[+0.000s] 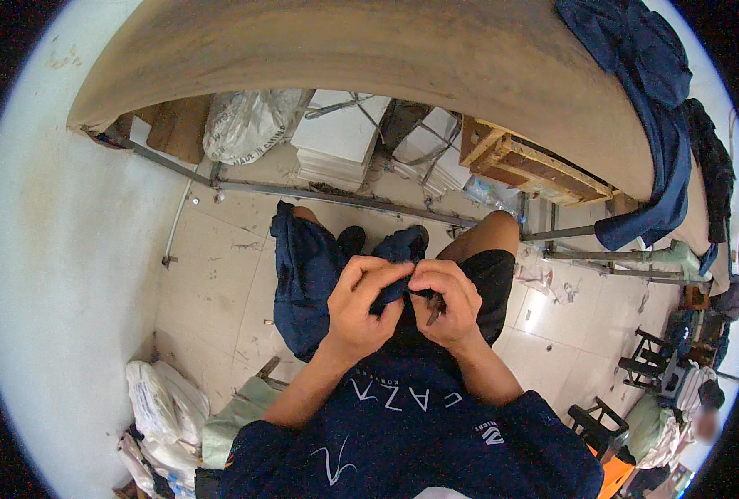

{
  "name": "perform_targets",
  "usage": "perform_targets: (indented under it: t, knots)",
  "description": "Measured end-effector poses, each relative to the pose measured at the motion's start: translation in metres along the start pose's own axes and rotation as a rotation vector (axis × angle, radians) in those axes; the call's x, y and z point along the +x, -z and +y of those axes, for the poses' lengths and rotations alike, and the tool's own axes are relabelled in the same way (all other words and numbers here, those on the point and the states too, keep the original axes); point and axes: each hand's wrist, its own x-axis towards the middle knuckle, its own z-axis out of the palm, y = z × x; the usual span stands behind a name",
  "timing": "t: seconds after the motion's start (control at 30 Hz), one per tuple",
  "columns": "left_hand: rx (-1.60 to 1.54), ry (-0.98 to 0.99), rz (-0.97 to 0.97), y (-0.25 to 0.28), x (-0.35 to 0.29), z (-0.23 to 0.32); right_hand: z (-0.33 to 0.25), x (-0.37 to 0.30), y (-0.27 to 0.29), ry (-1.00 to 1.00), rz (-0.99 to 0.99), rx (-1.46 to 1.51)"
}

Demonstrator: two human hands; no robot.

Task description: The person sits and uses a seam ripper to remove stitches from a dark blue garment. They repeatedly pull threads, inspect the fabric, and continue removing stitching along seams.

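Head view | I see left hand [363, 306] pinching navy cloth [299, 287] between thumb and fingers | right hand [450, 301] curled round a small dark object [436, 309], kind I can't tell, fingertips at the cloth, beside left's | cloth drapes over left leg [304, 214], up to hands | white stacks [336, 137], wooden box [544, 172] under brown table [344, 50] ahead

Comes to two bare hands: one left hand [359, 306] and one right hand [447, 301]. Makes one dark blue cloth [396, 248] at the fingers and one small dark object [436, 309] in the right palm, too unclear to name. Counts one covered table [344, 54] and, beneath, two stacks of white sheets [340, 133], one clear plastic bag [249, 129] and one wooden frame [540, 170]. Adds two black stools [648, 358] at right. Cannot count exactly the white bags [153, 403] heaped at lower left.
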Motion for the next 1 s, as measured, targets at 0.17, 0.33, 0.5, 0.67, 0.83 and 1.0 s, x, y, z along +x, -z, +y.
perform_targets:
  t: [0.17,0.33,0.5,0.67,0.83,1.0]
  knots:
    - [-0.113,0.075,-0.078,0.002,0.000,0.004,0.006,-0.004,0.005,0.134,0.028,-0.009]
    - [-0.217,0.135,-0.192,0.009,0.002,0.005,0.012,-0.012,0.009,0.240,0.032,-0.008]
    - [-0.373,0.275,-0.088,0.005,-0.004,0.010,0.008,-0.006,0.008,0.204,0.079,0.017]
    - [-0.022,-0.164,0.163,0.007,-0.004,-0.006,0.006,0.005,0.017,0.025,-0.005,-0.073]
    - [0.130,-0.250,0.186,0.001,-0.002,-0.025,0.001,0.001,0.012,-0.026,0.095,-0.116]
    - [0.058,-0.027,0.155,-0.010,-0.010,-0.042,0.007,-0.001,0.008,0.137,-0.039,-0.004]
